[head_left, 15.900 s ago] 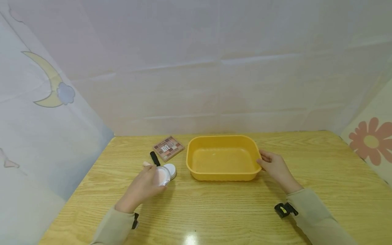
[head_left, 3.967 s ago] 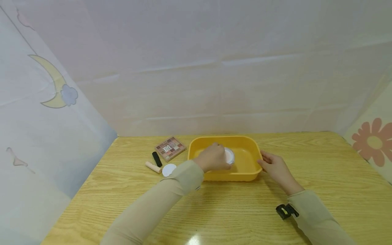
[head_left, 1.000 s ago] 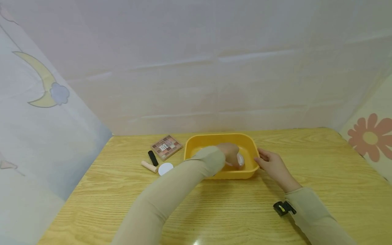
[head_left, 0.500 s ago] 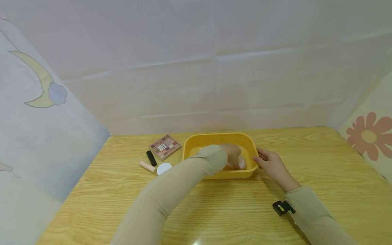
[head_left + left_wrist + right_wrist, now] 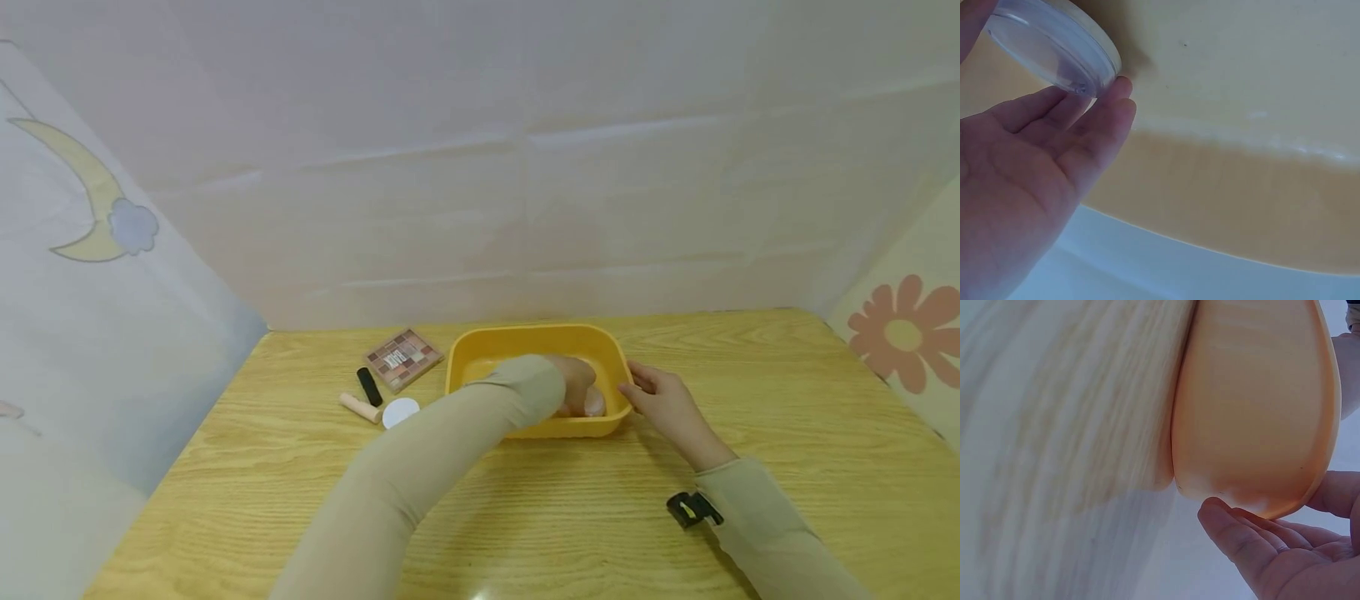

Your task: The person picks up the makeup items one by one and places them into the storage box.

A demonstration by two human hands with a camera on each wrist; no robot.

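Observation:
Inside the yellow plastic basin [image 5: 517,335], my left hand [image 5: 577,383] holds a round clear powder case [image 5: 1054,47] by its edge. The left wrist view shows the fingers along the near side of the case and the thumb at the top left. The case is tilted, low over the basin's floor. On the basin's right end, my right hand [image 5: 670,410] grips the wall. Its thumb is at the rim and its fingers [image 5: 1241,544] lie against the outside in the right wrist view. The left sleeve hides part of the basin's front and interior.
Left of the basin lie an eyeshadow palette [image 5: 405,360], a black tube [image 5: 369,387], a beige tube [image 5: 360,407] and a white round lid-like disc [image 5: 401,412]. Behind the wooden table [image 5: 570,517] hangs a pale cloth [image 5: 450,167].
Since the oldest frame, my left hand has carried the powder case from beside the white disc rightward into the basin and lowered it. Over the last second it barely shifts; my right hand stays put.

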